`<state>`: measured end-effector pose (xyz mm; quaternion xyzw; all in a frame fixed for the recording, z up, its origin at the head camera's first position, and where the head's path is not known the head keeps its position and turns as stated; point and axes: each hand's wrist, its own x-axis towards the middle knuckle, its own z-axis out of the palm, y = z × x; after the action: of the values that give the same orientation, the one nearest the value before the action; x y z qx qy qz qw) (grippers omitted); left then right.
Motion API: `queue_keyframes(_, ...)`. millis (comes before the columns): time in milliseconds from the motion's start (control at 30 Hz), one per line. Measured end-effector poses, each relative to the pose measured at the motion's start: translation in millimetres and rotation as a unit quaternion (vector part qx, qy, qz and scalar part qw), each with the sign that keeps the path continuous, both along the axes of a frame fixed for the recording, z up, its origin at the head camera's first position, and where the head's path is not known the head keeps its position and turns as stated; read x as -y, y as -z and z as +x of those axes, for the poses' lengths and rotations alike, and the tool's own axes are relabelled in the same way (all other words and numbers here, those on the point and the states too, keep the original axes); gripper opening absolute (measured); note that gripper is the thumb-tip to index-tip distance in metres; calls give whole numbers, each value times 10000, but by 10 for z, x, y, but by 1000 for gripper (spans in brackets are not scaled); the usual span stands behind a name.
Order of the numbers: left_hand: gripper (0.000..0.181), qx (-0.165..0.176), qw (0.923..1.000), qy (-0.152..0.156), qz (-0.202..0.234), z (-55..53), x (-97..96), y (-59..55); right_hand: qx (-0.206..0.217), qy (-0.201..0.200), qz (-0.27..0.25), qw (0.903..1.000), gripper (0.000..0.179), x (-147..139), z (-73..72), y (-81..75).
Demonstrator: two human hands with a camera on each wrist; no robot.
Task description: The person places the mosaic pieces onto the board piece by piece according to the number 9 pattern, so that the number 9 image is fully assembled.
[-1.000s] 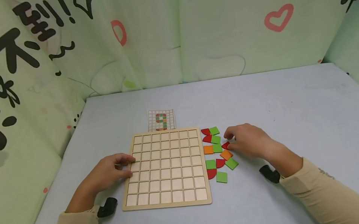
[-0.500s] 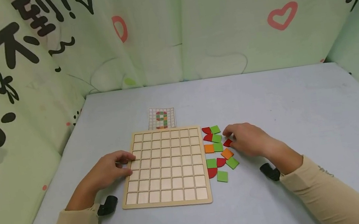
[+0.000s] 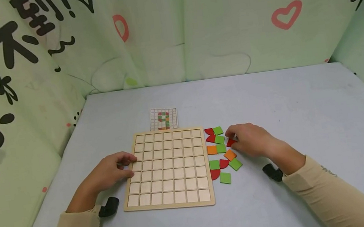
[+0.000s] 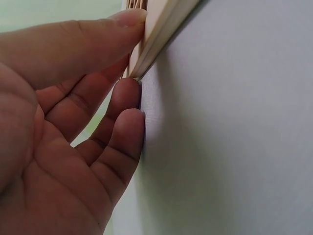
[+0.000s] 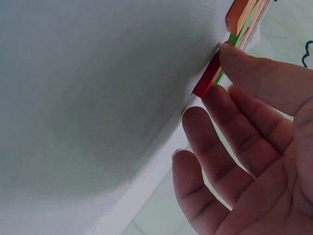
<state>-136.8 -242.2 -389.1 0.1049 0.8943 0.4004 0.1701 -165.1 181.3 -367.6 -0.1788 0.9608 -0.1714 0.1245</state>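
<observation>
A wooden grid board (image 3: 170,208) lies on the table, its square cells bare. My left hand (image 3: 110,172) rests at the board's left edge, thumb and fingers apart; in the left wrist view the thumb tip lies on the wooden rim (image 4: 159,29). To the right of the board, my right hand (image 3: 252,140) pinches a small red tile (image 5: 208,76) between thumb and index finger, low over the table. Its other fingers are loosely bent. Around that hand lie green square tiles (image 3: 235,164), orange square tiles (image 3: 230,155) and red rounded tiles (image 3: 224,163).
A printed pattern card (image 3: 163,118) lies behind the board, its lower edge against or under the board. The pale table (image 3: 287,99) reaches back to a green printed curtain (image 3: 222,24), which also hangs at the left and right.
The head view has shifted slightly. The right hand's fingers stay at the red tile, which has turned a little between them; the left hand stays at the board's edge.
</observation>
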Motion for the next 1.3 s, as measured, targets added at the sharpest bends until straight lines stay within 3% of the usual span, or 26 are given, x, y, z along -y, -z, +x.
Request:
queue_keyframes(1033, 35, 47, 10000, -27, -58, -15, -3, 24, -42, 15, 240, 9997, 31, 74, -60, 11)
queue_keyframes(1300, 35, 70, 9999, -54, -71, -13, -9, 22, 198, 88, -9, 9998, 32, 61, -59, 3)
